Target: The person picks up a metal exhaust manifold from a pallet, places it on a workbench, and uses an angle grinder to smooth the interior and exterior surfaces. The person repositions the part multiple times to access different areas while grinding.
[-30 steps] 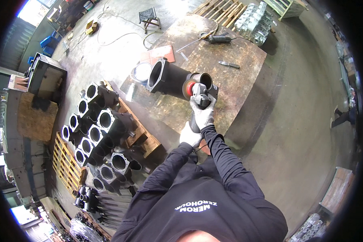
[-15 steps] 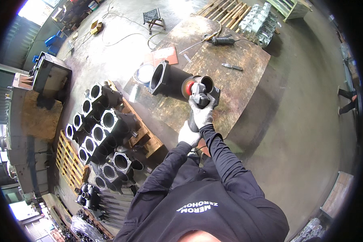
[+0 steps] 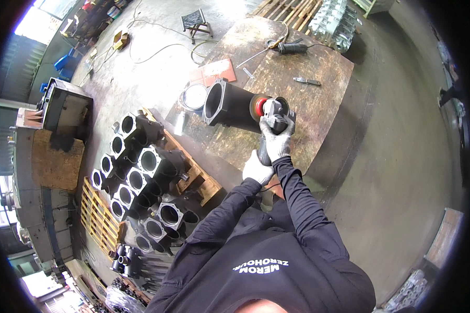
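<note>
White knit gloves [image 3: 278, 140] covered both my hands, and all the fingers I could see were curled tight around one tool. My right hand [image 3: 277, 134] gripped the angle grinder [image 3: 275, 122] just behind its head, and my left hand [image 3: 258, 166], closer to my body, was wrapped around its dark rear grip. Just ahead of my right fingers, and a little left, the red disc [image 3: 259, 106] stood at the black pipe fitting [image 3: 240, 107]; I couldn't tell whether it touched. That fitting lay on its side ahead of my fingers, its flanged mouth turned to their left, on a stained brown board [image 3: 321, 104]. Beyond my fingers were a knife [image 3: 307, 81] and, farther off, a dark power tool [image 3: 291, 48]. Well to their left, more black fittings [image 3: 149, 160] stood in rows by a wooden pallet [image 3: 206, 185].
</note>
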Motion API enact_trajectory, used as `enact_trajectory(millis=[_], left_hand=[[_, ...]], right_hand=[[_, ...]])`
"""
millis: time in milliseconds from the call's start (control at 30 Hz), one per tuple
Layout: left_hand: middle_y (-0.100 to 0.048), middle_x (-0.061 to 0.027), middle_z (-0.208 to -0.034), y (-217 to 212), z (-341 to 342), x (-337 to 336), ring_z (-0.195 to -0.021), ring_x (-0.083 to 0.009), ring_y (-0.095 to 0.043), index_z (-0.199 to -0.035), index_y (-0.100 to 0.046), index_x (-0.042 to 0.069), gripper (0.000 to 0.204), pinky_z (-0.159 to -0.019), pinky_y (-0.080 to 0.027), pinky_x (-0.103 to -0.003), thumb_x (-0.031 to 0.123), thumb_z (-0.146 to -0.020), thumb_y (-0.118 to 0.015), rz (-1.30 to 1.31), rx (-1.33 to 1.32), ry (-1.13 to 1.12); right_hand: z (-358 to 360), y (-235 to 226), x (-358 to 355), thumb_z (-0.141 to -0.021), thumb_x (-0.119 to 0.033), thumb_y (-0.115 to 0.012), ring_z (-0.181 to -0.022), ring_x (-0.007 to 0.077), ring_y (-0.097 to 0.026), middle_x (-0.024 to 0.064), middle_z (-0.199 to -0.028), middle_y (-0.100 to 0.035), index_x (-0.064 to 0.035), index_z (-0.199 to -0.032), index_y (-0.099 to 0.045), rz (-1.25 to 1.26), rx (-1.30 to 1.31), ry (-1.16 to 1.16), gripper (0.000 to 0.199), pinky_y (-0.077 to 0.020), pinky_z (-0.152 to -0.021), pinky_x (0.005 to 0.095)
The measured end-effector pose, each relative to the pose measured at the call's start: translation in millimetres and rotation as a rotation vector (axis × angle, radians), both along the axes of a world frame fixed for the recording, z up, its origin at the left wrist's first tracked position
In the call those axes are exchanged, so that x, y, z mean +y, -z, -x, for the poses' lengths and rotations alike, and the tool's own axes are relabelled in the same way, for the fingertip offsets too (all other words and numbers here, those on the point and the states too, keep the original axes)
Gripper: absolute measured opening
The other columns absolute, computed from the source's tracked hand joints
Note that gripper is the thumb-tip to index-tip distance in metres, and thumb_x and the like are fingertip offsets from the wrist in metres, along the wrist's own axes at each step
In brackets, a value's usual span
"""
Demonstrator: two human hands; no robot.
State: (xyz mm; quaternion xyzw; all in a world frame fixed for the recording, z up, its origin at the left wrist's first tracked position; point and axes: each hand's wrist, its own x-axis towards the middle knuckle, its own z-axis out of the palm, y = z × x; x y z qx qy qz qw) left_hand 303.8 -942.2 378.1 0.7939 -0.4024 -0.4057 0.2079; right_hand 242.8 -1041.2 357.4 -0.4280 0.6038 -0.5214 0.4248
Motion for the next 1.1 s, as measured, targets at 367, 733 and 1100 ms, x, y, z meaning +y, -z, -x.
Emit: enact_trajectory(millis=[367, 733, 1100], left_hand=[[-0.068, -0.0285, -0.108, 1, -23, -9, -0.107, -0.0416, -0.067, -0.113, -0.054, 0.002, 0.063, -0.089, -0.052, -0.046, 0.043, -0.073, -0.079, 0.033, 0.076, 0.07], [-0.069, -0.0283, -0.107, 11, -28, -3, -0.105, -0.0436, -0.067, -0.115, -0.054, 0.001, 0.068, -0.089, -0.052, -0.046, 0.044, -0.071, -0.081, 0.012, 0.052, 0.021], [-0.068, -0.0291, -0.109, 19, -8, 42, -0.107, -0.0426, -0.067, -0.121, -0.053, 0.0, 0.063, -0.091, -0.052, -0.045, 0.036, -0.076, -0.077, -0.01, 0.058, 0.02]], right_hand=[[-17, 5, -3, -0.078, -0.023, -0.09, -0.109, 0.0202, -0.059, 0.0114, -0.122, -0.057, -0.0056, -0.132, -0.042, -0.028, 0.076, 0.003, 0.074, -0.0495, -0.096, 0.0375], [-26, -11, 3, -0.076, -0.03, -0.089, -0.114, 0.0318, -0.063, 0.0207, -0.125, -0.062, -0.0085, -0.139, -0.041, -0.139, -0.002, -0.06, 0.082, -0.0496, -0.099, 0.0417], [-11, 22, 45, -0.074, -0.034, -0.09, -0.113, 0.0323, -0.064, 0.0211, -0.124, -0.062, -0.0062, -0.138, -0.041, -0.211, 0.051, -0.056, 0.086, -0.0499, -0.098, 0.0424]])
